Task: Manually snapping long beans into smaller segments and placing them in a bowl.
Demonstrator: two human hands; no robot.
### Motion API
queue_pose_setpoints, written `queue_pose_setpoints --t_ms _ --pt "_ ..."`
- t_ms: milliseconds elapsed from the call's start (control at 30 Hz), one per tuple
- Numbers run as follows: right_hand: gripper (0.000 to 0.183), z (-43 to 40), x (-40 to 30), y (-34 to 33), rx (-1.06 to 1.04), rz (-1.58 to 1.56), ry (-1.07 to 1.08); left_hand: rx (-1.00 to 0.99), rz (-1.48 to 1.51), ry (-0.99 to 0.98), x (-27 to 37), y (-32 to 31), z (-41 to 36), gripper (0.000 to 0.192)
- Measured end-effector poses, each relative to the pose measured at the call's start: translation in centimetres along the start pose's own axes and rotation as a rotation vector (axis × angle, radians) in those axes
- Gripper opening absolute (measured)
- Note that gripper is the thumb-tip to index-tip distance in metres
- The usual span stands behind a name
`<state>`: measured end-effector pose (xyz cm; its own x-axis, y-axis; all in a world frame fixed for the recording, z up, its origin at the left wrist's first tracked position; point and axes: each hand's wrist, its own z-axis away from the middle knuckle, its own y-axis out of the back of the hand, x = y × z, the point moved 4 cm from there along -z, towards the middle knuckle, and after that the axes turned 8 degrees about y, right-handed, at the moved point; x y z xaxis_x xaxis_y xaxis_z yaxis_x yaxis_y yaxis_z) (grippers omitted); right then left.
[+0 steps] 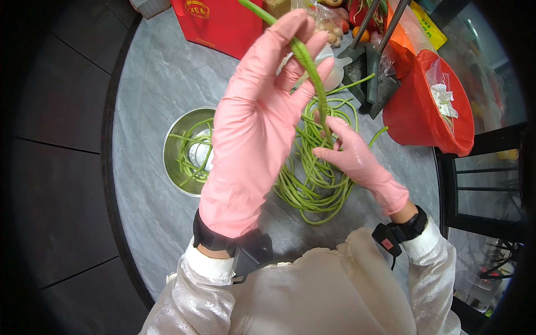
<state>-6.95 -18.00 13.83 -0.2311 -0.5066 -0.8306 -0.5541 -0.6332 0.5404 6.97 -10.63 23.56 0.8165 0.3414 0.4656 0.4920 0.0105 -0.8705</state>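
Both hands wear pink gloves. My left hand (pixel 268 109) is raised close to the camera, palm up, with one long green bean (pixel 310 65) running across its fingers. The bean hangs down to my right hand (pixel 351 155), whose thumb and fingers are around its lower end. Beneath that hand a tangled heap of long beans (pixel 310 192) lies on the grey marbled floor. Left of my left wrist stands a round steel bowl (pixel 169 167) with several beans coiled inside; my left hand hides its right side.
At the right stands a red-lined bin (pixel 408 113) with waste in it. A dustpan (pixel 385 94) with upright handles is beside it. Behind are a red paper bag (pixel 222 29) and bagged vegetables (pixel 331 25). A glass door frame (pixel 485 220) borders the right.
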Motion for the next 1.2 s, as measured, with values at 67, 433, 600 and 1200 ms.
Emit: queue_pose_setpoints --t_ms 67,433,600,1200 --pt "0.041 -0.2 0.3 -0.7 -0.115 0.062 -0.014 0.031 -0.001 -0.053 0.9 0.4 0.0 0.038" --pt "0.023 1.4 0.4 -1.4 -0.254 -0.845 -0.510 0.333 -0.599 0.052 -1.6 8.3 1.4 0.067" --pt "0.025 1.1 0.1 -2.0 -0.239 -0.915 -0.481 0.231 -0.538 0.296 -7.1 7.4 2.8 0.062" --pt "0.024 2.4 -1.1 -2.6 -0.067 0.065 0.036 0.308 0.342 0.317 -8.4 9.5 3.1 0.024"
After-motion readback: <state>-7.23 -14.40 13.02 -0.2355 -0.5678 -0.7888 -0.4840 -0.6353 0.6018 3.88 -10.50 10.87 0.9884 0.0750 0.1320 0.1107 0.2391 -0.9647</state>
